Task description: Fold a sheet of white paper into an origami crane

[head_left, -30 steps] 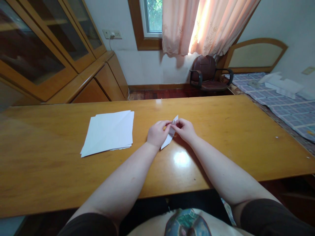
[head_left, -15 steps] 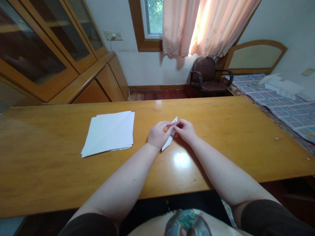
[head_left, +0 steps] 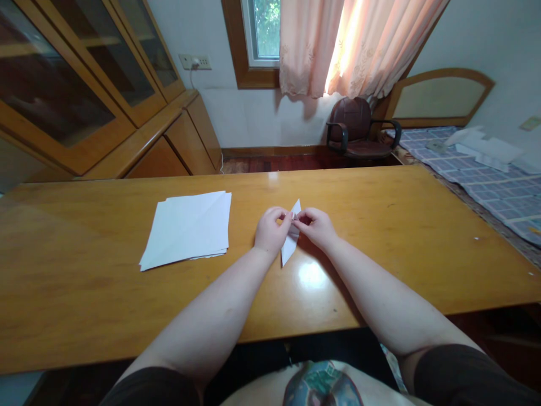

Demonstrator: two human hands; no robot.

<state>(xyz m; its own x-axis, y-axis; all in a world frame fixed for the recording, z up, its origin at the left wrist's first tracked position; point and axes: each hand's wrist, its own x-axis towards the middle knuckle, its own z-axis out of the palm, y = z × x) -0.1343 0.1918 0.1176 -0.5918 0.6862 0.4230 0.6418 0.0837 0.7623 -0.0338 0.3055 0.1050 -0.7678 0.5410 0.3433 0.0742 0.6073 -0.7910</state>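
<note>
A narrow folded piece of white paper stands slantwise between my hands, its pointed ends showing above and below the fingers. My left hand pinches its middle from the left, thumb and fingertips closed on it. From the right, my right hand is closed on the same spot, and the fingertips of both hands nearly meet there. The fingers hide the paper's central folds.
A stack of white paper sheets lies to the left on the wooden table. Beyond the table stand a brown armchair and a bed. A glass-door cabinet lines the left side.
The folded paper has turned a little more upright, and its lower tip has moved slightly right and toward me. Both hands keep hold of its middle.
</note>
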